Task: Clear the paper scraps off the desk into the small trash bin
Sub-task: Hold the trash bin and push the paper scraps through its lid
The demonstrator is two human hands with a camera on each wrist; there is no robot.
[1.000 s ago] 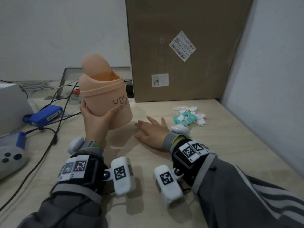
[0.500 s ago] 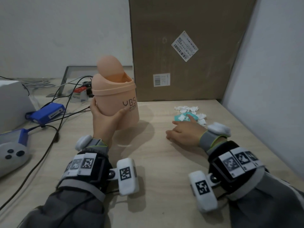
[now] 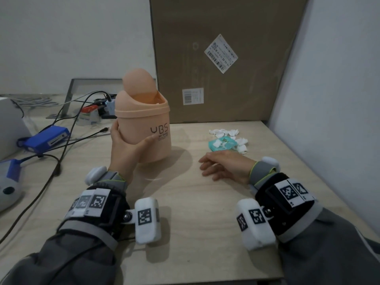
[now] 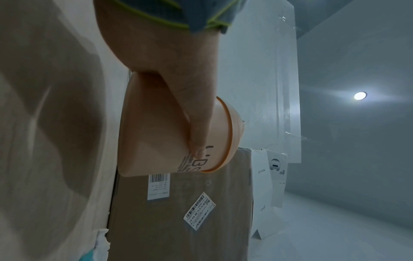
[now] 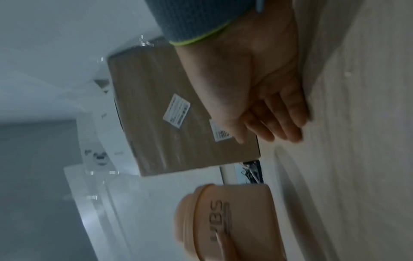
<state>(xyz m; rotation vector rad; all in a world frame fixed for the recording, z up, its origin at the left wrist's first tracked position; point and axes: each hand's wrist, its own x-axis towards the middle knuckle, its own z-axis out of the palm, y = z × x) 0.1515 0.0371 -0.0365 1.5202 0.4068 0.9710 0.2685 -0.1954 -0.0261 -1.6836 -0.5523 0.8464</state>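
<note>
A small peach trash bin [image 3: 147,128] with a flap lid tipped up stands on the desk, and my left hand [image 3: 129,147] grips its side, thumb across the front near the lettering. The left wrist view shows the same bin [image 4: 156,141] under my thumb. White paper scraps [image 3: 224,132] lie in a small heap around a teal wrapper [image 3: 223,144] at the back right of the desk. My right hand [image 3: 220,166] rests on the desk just in front of the scraps, fingers relaxed and pointing left, holding nothing. From the right wrist, the bin [image 5: 236,217] stands beyond the fingers [image 5: 288,121].
A tall cardboard box [image 3: 222,58] leans against the back wall behind the scraps. A wall [image 3: 333,99] borders the desk on the right. Cables [image 3: 61,140], a blue box [image 3: 46,138] and a white device [image 3: 8,190] crowd the left side.
My left hand has carried the bin rightward and set it nearer the scraps. My right hand swung right toward the scraps, then drew back slightly, fingers now pointing left.
</note>
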